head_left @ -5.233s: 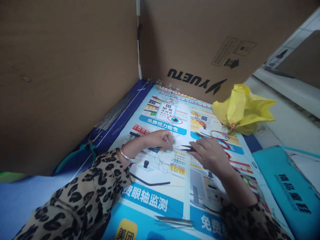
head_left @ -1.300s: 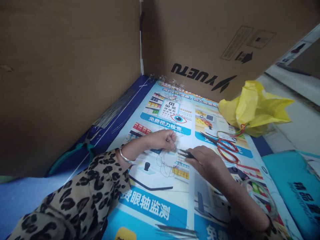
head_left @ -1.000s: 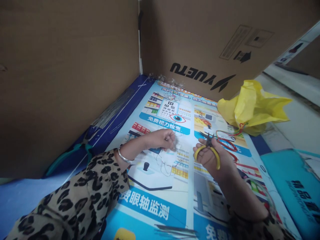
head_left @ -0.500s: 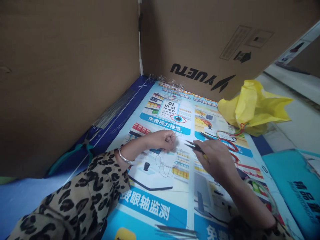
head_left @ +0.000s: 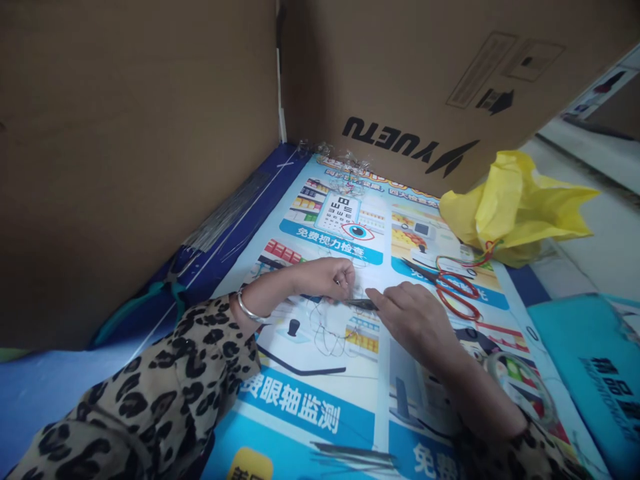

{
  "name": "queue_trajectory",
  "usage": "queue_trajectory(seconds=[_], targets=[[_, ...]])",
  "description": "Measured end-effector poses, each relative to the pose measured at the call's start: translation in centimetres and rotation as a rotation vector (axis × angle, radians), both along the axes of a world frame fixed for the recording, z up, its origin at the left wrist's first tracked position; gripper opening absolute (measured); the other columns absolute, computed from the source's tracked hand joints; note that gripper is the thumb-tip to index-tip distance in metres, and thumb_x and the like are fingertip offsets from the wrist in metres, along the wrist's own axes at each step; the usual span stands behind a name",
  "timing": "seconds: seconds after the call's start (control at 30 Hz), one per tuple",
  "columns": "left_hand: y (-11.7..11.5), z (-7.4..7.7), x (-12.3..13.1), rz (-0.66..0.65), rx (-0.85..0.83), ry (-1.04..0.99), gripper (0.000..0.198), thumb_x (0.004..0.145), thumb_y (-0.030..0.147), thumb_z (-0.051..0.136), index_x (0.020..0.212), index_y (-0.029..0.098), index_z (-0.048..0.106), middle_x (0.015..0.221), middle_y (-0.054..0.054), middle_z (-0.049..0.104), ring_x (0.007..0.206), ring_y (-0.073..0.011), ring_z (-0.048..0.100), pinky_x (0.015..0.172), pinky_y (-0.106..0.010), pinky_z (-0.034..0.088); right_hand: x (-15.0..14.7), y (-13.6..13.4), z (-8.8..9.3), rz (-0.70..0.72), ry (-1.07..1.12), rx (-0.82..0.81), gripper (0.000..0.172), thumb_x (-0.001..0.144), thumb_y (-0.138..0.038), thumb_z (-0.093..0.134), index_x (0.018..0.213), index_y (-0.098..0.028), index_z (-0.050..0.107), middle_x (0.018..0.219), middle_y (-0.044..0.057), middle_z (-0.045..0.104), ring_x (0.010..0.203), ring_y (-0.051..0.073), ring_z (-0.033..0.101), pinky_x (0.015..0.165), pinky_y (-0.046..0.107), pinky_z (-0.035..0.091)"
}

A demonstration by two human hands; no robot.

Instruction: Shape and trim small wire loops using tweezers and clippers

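My left hand (head_left: 330,277), a silver bangle at its wrist, is closed in a pinch on thin wire. Loops of the fine wire (head_left: 333,333) hang below its fingers over the printed poster sheet (head_left: 357,380). My right hand (head_left: 415,313) grips dark needle-nose pliers (head_left: 363,304), their handles hidden in the palm. The jaws look closed, and their tips reach the left fingertips. Whether they pinch the wire is too small to tell. Red-handled scissors (head_left: 420,269) lie just beyond my right hand.
Tall cardboard panels (head_left: 150,133) wall off the left and back. A yellow bag (head_left: 510,207), a teal case (head_left: 575,347) and a tape roll (head_left: 547,400) lie on the right. Teal-handled pliers (head_left: 173,290) and straight wires (head_left: 215,223) lie left; dark strips (head_left: 353,453) in front.
My right hand has moved left toward my left hand. The pliers' jaws, spread apart before, have come together at the left fingertips. The view has shifted slightly.
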State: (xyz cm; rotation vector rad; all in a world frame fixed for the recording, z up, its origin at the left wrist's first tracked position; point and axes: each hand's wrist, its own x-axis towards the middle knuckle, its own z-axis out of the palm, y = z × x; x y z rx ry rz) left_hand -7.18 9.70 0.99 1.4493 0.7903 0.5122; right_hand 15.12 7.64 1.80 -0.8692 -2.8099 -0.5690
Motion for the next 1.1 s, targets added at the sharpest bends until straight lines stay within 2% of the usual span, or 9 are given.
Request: queue_trajectory(seconds=[0.43,0.6,0.73,0.97,1.1], targets=[[-0.3,0.0,0.2,0.078,-0.008,0.071,0.021,0.066,0.008,0.058,0.079,0.016,0.043,0.062,0.004,0.056,0.047,-0.0054,0.051,0.046,-0.016,0.038,0.3,-0.4,-2.8,-0.129,0.219,-0.18,0.024,0.082,-0.025,0.049,0.102,-0.02,0.062,0.075,0.004,0.063,0.074,0.016,0.054,0.068,0.025,0.037],[-0.3,-0.2,0.2,0.098,-0.022,0.072,0.023,0.064,0.006,0.058,0.078,0.016,0.043,0.061,0.006,0.054,0.046,-0.0054,0.051,0.046,-0.017,0.04,0.2,-0.6,-3.3,-0.202,0.241,-0.282,0.023,0.084,-0.031,0.048,0.099,-0.022,0.062,0.075,0.002,0.063,0.073,0.016,0.055,0.063,0.024,0.037],[-0.3,-0.2,0.3,0.108,-0.007,0.081,0.023,0.063,0.004,0.057,0.078,0.016,0.044,0.061,0.006,0.053,0.045,-0.0046,0.05,0.045,-0.016,0.039,0.1,-0.6,-3.3,-0.204,0.238,-0.339,0.022,0.084,-0.031,0.048,0.098,-0.023,0.062,0.073,0.002,0.062,0.072,0.016,0.055,0.062,0.024,0.037],[-0.1,-0.9,0.2,0.134,-0.028,0.011,0.025,0.062,0.003,0.056,0.078,0.016,0.043,0.063,0.005,0.054,0.047,-0.0051,0.05,0.044,-0.017,0.039,0.5,-0.1,-3.3,-0.169,0.256,-0.263,0.025,0.084,-0.029,0.047,0.103,-0.018,0.06,0.078,0.005,0.061,0.078,0.018,0.052,0.07,0.028,0.038],[0.0,-1.0,0.0,0.129,-0.029,-0.032,0.026,0.062,0.002,0.057,0.078,0.016,0.042,0.06,0.005,0.055,0.046,-0.0065,0.051,0.044,-0.018,0.039,1.0,0.2,-3.1,-0.154,0.418,-0.184,0.024,0.084,-0.028,0.049,0.102,-0.016,0.06,0.08,0.006,0.062,0.079,0.018,0.052,0.073,0.029,0.039]])
